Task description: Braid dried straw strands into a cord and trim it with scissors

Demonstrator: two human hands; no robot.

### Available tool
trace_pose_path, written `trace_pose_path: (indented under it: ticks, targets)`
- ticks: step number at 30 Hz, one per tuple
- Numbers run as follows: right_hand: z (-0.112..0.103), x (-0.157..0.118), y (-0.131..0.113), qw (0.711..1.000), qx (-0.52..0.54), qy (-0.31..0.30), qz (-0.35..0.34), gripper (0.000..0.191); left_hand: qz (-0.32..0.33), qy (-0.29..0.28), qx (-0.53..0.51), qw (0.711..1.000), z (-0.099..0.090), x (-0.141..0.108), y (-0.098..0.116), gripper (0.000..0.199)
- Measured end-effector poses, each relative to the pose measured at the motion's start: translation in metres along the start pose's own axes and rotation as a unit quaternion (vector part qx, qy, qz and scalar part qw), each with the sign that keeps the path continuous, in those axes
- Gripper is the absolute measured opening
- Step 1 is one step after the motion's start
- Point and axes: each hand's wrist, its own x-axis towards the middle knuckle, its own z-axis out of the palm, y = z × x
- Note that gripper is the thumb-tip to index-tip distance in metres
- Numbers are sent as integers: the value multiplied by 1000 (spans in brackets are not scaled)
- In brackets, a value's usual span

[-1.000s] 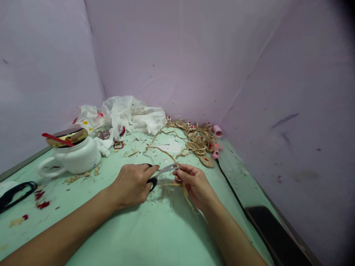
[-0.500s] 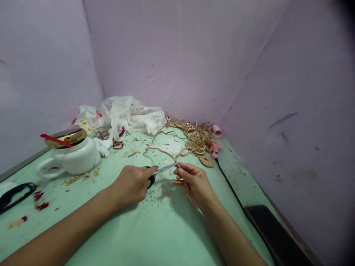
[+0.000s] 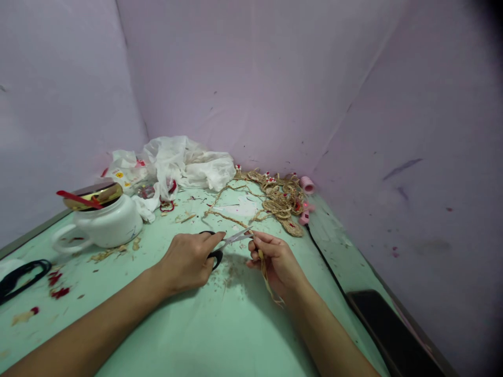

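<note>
My left hand (image 3: 188,262) is closed around the black handles of a pair of scissors (image 3: 236,237). The blades point right, slightly parted, and their tips reach the fingertips of my right hand (image 3: 277,262). Pinched in that hand is a braided straw cord (image 3: 228,217), which runs back and left across the table. A loose flat strip of straw (image 3: 264,272) hangs below the right fingers, its end frayed. Whether the blades touch the cord I cannot tell. At the back right the cord leads towards a pile of coiled straw braid (image 3: 281,201).
A white mug (image 3: 112,222) with a gold lid and red stick stands left. Crumpled white plastic (image 3: 188,162) lies at the back. On the right are a pink spool (image 3: 307,185), a black cable (image 3: 324,257) and a dark phone (image 3: 393,330). Scraps litter the green table (image 3: 188,335).
The scissors have opened, their blades and handles now apart. The straw strip under my right hand has swung down and hangs lower. Both arms stay nearly in place.
</note>
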Motion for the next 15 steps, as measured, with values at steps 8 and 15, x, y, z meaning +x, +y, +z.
trace_pose_path:
  ticks: [8,15]
  targets:
    - [1,0,0,1000,-3,5,0,24,-19,-15,-76,997,-8,1,1,45]
    - [1,0,-1,1000,-19,16,-13,25,-61,-2,-108,992,-19,2,5,42]
